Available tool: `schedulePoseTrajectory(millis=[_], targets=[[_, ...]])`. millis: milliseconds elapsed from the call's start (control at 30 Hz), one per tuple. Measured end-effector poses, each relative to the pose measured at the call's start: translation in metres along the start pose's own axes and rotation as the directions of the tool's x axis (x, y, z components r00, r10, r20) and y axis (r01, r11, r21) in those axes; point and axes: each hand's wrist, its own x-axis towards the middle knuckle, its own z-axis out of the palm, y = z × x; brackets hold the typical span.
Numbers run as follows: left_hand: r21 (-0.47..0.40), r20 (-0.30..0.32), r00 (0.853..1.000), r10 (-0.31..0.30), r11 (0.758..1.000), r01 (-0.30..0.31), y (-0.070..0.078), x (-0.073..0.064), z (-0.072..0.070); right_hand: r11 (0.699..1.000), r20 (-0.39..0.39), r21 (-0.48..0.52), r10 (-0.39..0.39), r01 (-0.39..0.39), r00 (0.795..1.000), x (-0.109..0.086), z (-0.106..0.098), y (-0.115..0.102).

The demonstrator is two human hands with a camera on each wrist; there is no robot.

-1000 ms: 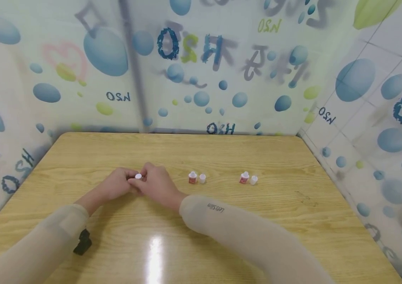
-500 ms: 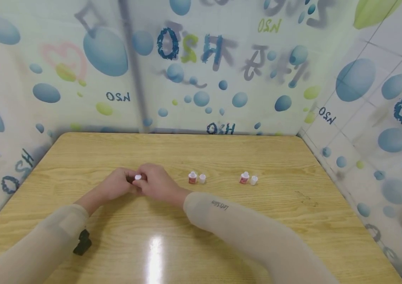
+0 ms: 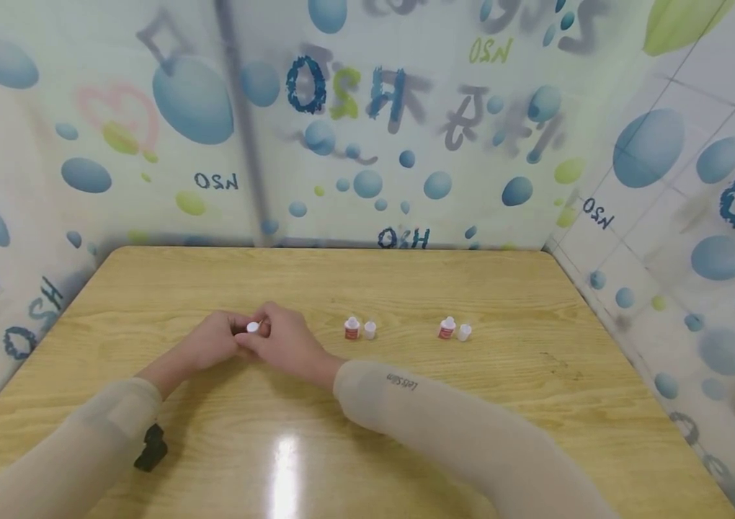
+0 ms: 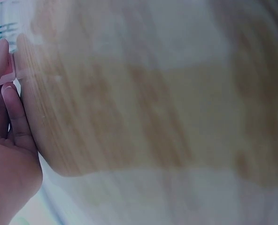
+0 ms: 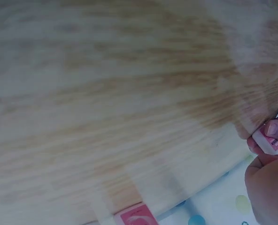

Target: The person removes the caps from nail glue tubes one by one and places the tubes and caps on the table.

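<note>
At the left of the table, my left hand [image 3: 215, 340] grips a small bottle upright in the head view. The bottle [image 4: 8, 71] shows a red-and-white side between thumb and fingers in the left wrist view. Its white cap [image 3: 253, 327] sticks up between both hands. My right hand [image 3: 286, 342] reaches in from the right, thumb and forefinger curled about the cap; their exact contact is partly hidden. In the right wrist view the held bottle [image 5: 269, 142] appears at the right edge, beside my right hand [image 5: 270, 187].
Right of my hands stand a red-and-white bottle [image 3: 352, 329] with a small white cup-like cap [image 3: 370, 330] beside it. Farther right are another such bottle [image 3: 447, 328] and cap [image 3: 464, 332]. A dark object [image 3: 151, 448] lies by my left sleeve. Patterned walls enclose the wooden table [image 3: 367, 281].
Half a second ago my right thumb and forefinger were closer together at the cap; now they are spread wider around it. My left hand stays put. The head view has tilted slightly up.
</note>
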Motion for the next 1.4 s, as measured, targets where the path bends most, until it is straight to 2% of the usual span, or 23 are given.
schedulePoseTrajectory(millis=[100,200,467,667,833,1033,1167,1400], targets=[[0.011,-0.006,1.0,0.005,1.0,-0.005,0.001,0.001,0.001,0.999,-0.039,0.033,0.037,-0.036,0.999,0.0,0.001,0.0],[-0.007,-0.001,1.0,0.008,1.0,-0.008,0.002,0.001,0.002,0.999,-0.044,0.04,0.037,-0.035,0.998,-0.001,-0.001,-0.001],[-0.057,0.02,1.0,0.003,0.998,-0.001,0.001,0.001,0.002,0.999,-0.004,-0.006,-0.054,0.054,0.999,0.0,-0.006,0.0],[-0.059,0.029,0.999,-0.017,0.998,0.019,0.001,0.001,0.0,0.991,0.049,-0.048,-0.119,0.121,0.992,0.002,-0.008,0.0],[-0.068,0.029,0.999,-0.028,0.997,0.03,0.0,0.001,0.0,0.984,0.094,-0.095,-0.14,0.149,0.986,0.004,-0.01,0.001],[-0.058,0.02,1.0,-0.015,0.998,0.016,-0.003,0.001,0.001,0.98,0.116,-0.096,-0.162,0.173,0.98,0.004,-0.008,0.005],[-0.037,0.021,1.0,-0.014,0.999,0.015,-0.003,-0.001,0.001,0.989,0.103,-0.053,-0.135,0.141,0.985,0.003,-0.004,0.009],[-0.009,0.01,1.0,-0.029,1.0,0.029,0.0,0.0,0.0,1.0,0.008,-0.005,-0.008,0.008,1.0,0.0,0.0,0.005]])
